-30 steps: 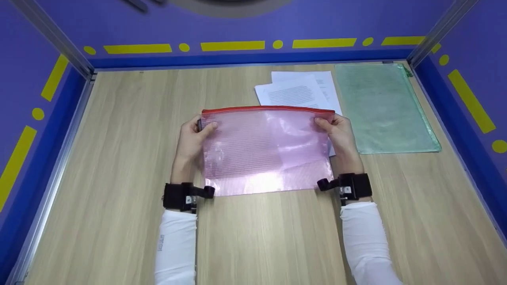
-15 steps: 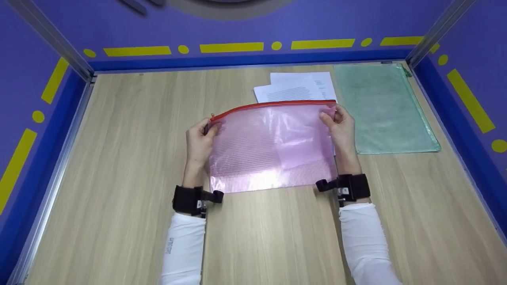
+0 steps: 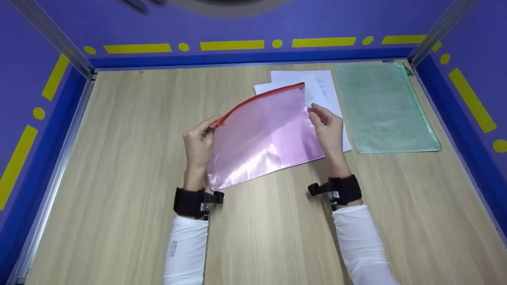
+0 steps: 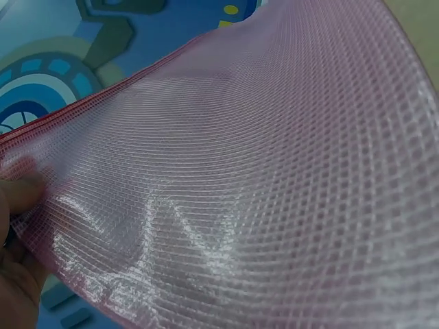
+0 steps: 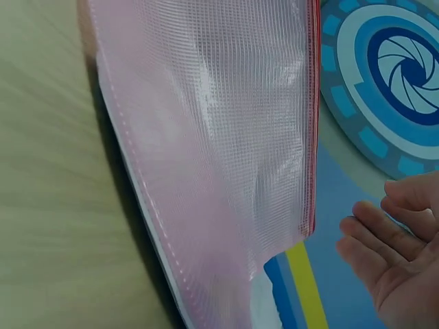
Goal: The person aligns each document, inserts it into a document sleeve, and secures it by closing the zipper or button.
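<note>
A pink translucent mesh zipper pouch (image 3: 257, 132) with a red zipper edge (image 3: 259, 96) is held up over the table, tilted so its right side stands farther from the person. My left hand (image 3: 199, 144) pinches its upper left corner; in the left wrist view the thumb (image 4: 24, 193) lies against the mesh. My right hand (image 3: 329, 132) is beside the pouch's right edge. In the right wrist view a gap shows between that hand (image 5: 398, 253) and the pouch (image 5: 206, 137), and its fingers are loosely bent around nothing.
White printed papers (image 3: 293, 76) lie behind the pouch, partly covered by it in the head view. A green mesh zipper pouch (image 3: 386, 113) lies flat at the back right of the wooden table (image 3: 119, 166). Blue-purple panels (image 3: 237, 29) enclose the back and sides.
My right hand has let go of the pouch's upper right corner and drawn slightly toward the person. The pouch has tilted, its right corner swinging away and left; my left hand has shifted right.
</note>
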A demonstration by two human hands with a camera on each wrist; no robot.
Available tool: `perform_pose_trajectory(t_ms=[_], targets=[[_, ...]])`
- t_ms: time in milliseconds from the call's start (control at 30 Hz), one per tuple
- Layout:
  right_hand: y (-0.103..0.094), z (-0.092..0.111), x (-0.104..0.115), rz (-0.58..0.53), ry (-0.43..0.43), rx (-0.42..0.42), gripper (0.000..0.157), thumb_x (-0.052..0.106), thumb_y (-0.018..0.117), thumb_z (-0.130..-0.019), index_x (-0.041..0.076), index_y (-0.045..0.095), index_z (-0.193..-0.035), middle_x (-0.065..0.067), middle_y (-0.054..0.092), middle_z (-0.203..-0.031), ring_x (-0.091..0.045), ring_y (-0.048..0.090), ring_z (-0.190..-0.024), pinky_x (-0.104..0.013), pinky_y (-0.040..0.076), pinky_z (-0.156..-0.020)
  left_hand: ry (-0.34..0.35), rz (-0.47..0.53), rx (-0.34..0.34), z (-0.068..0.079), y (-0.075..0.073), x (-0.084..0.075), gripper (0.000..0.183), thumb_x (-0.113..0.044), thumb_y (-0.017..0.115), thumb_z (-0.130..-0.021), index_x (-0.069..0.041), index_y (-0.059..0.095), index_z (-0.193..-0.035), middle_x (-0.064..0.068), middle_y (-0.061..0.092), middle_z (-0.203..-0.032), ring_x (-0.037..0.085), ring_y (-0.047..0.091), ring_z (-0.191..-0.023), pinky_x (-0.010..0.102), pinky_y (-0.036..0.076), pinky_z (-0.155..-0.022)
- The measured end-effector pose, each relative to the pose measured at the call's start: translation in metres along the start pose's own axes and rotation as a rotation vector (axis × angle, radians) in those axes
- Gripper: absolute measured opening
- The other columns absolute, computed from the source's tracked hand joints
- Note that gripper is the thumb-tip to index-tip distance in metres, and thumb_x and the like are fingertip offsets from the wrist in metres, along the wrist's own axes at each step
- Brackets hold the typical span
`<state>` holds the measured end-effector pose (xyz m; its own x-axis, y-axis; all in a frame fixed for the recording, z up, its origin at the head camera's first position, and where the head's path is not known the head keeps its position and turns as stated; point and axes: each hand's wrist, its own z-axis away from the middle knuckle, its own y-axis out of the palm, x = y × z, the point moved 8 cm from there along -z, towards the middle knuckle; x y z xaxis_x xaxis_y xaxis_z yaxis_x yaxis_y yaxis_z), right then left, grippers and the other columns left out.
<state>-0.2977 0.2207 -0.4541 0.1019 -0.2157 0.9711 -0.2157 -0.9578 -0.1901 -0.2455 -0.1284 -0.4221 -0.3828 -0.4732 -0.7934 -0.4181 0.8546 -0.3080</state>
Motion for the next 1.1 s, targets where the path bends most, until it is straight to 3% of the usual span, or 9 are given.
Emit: perform_pose_trajectory(t_ms=[133,233,467,767,1100], targets=[[0.019,0.006,0.003,-0.002,0.001,0.073,0.034,0.011,0.064,-0.096,-0.005,0.064,-0.126,-0.023,0.069,-0.121,0.004,0.065,-0.099,-0.011,0.051,-0.091,0.066,-0.041,0.018,0.001,0.001,-0.007,0.022,0.008,0.064,-0.088,-0.001,0.077,-0.103,0.017,0.077,-0.101,0.028,0.076,-0.095,0.03,0.06,-0.085],[0.031,0.01,0.007,0.004,-0.005,0.141,0.033,0.012,0.065,-0.095,-0.006,0.066,-0.123,-0.023,0.07,-0.12,0.004,0.065,-0.098,-0.012,0.051,-0.09,0.103,-0.074,0.017,0.003,0.003,-0.012,0.021,0.008,0.065,-0.088,-0.002,0.077,-0.103,0.017,0.076,-0.104,0.03,0.075,-0.098,0.029,0.059,-0.088],[0.057,0.026,0.021,0.022,-0.049,0.26,0.029,0.013,0.068,-0.094,-0.005,0.07,-0.116,-0.021,0.073,-0.114,-0.002,0.067,-0.098,-0.015,0.053,-0.089,0.127,-0.131,0.049,0.003,0.01,-0.018,0.027,0.01,0.064,-0.086,-0.003,0.076,-0.106,0.017,0.075,-0.108,0.032,0.073,-0.103,0.033,0.058,-0.092],[0.101,0.055,0.038,0.035,-0.105,0.41,0.032,0.019,0.067,-0.095,-0.002,0.07,-0.119,-0.017,0.073,-0.116,-0.026,0.071,-0.109,-0.029,0.056,-0.094,0.168,-0.164,0.061,0.009,0.019,-0.022,0.031,0.014,0.061,-0.086,-0.003,0.076,-0.106,0.016,0.075,-0.108,0.033,0.073,-0.102,0.035,0.058,-0.092],[0.131,0.073,0.046,0.104,-0.23,0.49,0.033,0.018,0.067,-0.095,-0.005,0.069,-0.118,-0.019,0.073,-0.113,-0.028,0.072,-0.105,-0.032,0.056,-0.096,0.251,-0.219,0.081,0.01,0.028,-0.031,0.025,0.009,0.065,-0.086,-0.003,0.076,-0.105,0.017,0.075,-0.108,0.032,0.074,-0.099,0.034,0.059,-0.09]])
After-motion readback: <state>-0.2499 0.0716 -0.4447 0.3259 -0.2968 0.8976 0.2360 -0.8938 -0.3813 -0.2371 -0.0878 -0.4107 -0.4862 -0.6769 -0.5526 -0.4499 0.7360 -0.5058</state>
